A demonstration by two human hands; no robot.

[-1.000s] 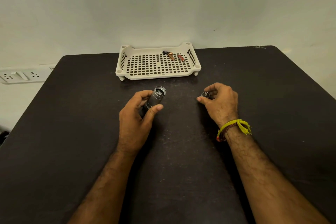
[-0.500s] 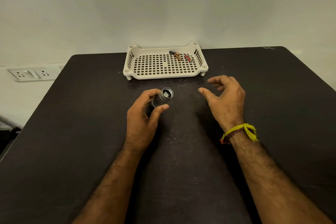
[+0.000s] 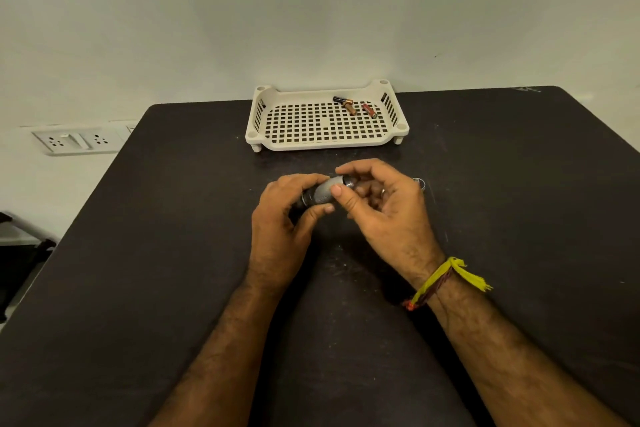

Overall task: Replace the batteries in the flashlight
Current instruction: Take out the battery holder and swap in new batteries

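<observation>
A short grey metal flashlight (image 3: 320,192) with a knurled body is held above the black table (image 3: 173,253). My left hand (image 3: 280,222) grips its lower end. My right hand (image 3: 377,208) pinches its upper, open end between thumb and forefinger. The flashlight's small round cap (image 3: 419,182) lies on the table just right of my right hand. Three batteries (image 3: 351,107) lie in the far right corner of the cream slotted tray (image 3: 263,121) at the table's back edge.
A white wall stands right behind the tray. A wall socket strip (image 3: 74,140) sits left of the table. A dark object (image 3: 20,253) shows past the table's left edge.
My right hand set the cap down on the table, opened, then moved left and took hold of the flashlight's open end. The left hand tipped the flashlight toward it.
</observation>
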